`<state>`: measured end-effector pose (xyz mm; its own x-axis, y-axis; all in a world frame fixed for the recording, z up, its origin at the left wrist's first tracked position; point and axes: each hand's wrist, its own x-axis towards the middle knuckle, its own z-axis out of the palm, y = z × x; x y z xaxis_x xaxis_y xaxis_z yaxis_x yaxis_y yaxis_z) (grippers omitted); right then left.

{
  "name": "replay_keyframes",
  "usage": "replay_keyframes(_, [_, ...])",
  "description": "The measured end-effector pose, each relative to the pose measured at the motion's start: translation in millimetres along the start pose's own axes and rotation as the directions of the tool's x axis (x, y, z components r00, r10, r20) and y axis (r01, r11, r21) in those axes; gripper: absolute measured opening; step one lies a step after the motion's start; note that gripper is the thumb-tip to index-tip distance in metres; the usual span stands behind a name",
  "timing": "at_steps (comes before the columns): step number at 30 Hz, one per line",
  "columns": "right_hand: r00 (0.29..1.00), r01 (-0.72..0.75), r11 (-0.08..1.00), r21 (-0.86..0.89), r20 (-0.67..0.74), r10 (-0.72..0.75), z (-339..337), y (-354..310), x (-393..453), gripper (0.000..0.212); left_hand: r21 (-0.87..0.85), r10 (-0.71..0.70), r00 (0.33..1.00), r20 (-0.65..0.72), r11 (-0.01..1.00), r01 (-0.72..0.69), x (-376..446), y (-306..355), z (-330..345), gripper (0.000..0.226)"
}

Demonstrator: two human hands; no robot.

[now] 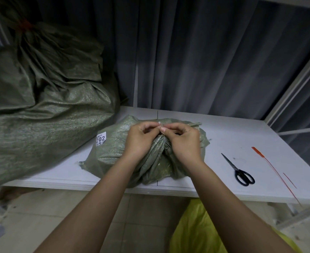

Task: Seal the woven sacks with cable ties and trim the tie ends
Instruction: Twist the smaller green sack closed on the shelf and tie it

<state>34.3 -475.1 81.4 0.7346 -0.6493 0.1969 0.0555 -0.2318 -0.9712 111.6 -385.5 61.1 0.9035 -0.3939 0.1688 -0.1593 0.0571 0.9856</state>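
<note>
A small green sack (114, 148) lies in the middle of the white bench (241, 136). Its mouth is bunched up into a tight neck. Both hands sit on top of that neck. The left hand (141, 139) and the right hand (181, 141) have their fingers curled, and each grip pinches a small pale cable tie (160, 125) where the hands meet. I think the tie is being closed around the neck now, but it is too small to tell if it is locked.

To the right of the sack lie black scissors (241, 172), not touched. Further right lies a long red tie (271, 165) with a short red bit beside it.

To the left of the sack sits a big green sack (41, 110), with red at its top, so it looks sealed. The small sack's tie is not yet trimmed.
</note>
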Motion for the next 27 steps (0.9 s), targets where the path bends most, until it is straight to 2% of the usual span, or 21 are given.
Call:
replay_keyframes(5, [1.000,0.010,1.000,0.014,-0.024,-0.010,1.8,0.5,-0.5,0.015,0.035,0.029,1.000,-0.007,0.999,-0.028,-1.2,2.1,1.1,0.009])
replay_keyframes(16, [0.999,-0.030,0.998,0.058,-0.011,0.030,1.3,1.5,-1.2,0.007,0.049,0.048,0.999,-0.010,0.998,-0.047,-1.8,1.0,0.9,0.013])
replay_keyframes(23, [0.997,-0.073,0.994,0.081,-0.009,0.074,0.0,0.7,-2.2,0.004,0.132,0.093,0.996,-0.015,0.987,-0.090,-5.3,1.7,0.1,0.008])
replay_keyframes(27, [0.998,-0.064,0.992,0.110,-0.015,0.066,0.7,0.7,-2.8,0.015,0.154,0.120,0.993,-0.019,0.981,-0.115,-5.5,-0.6,-1.2,0.009])
